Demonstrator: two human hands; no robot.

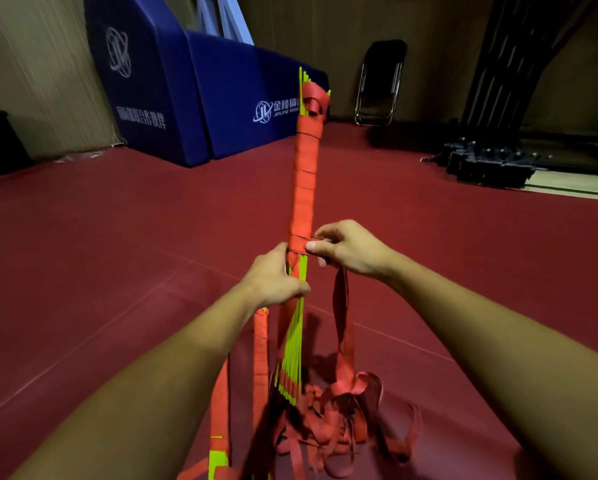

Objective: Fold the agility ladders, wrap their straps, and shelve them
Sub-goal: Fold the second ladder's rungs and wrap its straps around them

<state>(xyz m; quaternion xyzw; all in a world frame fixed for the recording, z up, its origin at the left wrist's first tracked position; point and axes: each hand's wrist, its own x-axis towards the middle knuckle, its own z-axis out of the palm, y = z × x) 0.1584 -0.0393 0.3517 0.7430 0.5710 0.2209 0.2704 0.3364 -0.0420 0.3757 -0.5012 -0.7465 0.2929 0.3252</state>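
Ladder bundle [302,188] upright, long axis vertical; left grip [276,278] clamped round it below the wrap; right grip [349,251] pinching strap [340,299] just beside.

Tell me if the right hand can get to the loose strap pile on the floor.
Probably yes: open space below the right hand leads to the strap pile, though it pinches the strap now.

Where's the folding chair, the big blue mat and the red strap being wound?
folding chair [382,81], head view, on its dark folded seat.
blue mat [159,98], head view, on its front panel.
red strap [304,174], head view, on its tightly wound turns.
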